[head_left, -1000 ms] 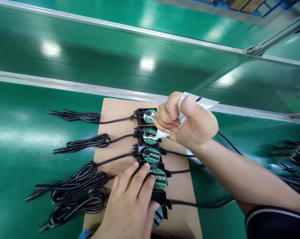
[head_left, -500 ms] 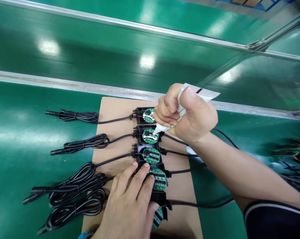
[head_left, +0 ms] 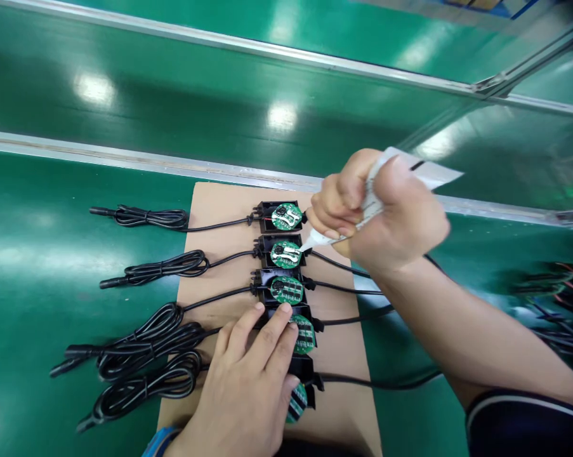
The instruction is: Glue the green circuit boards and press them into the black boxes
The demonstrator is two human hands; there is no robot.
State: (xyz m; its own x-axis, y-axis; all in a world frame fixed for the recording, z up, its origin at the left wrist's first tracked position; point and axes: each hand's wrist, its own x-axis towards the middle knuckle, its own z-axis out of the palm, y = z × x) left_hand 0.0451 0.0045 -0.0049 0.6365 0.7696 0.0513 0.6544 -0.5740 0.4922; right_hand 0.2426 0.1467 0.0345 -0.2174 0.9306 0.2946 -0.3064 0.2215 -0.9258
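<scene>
Bright, cool light | white glare spots upper left, upper centre and upper right on glossy green flat surface [head_left: 172,120] | dark shadow band between | round green circuit boards [head_left: 287,290] fairly sharp | tangled black-and-red wires [head_left: 565,295], right edge, blurred, stretched

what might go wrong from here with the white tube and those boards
The tube has its nozzle right by the edge of the second board, so a squeeze now might put paste on the black case instead. The left hand rests over the fourth board and might nudge it. The right forearm passes above the cables and could snag one.
</scene>
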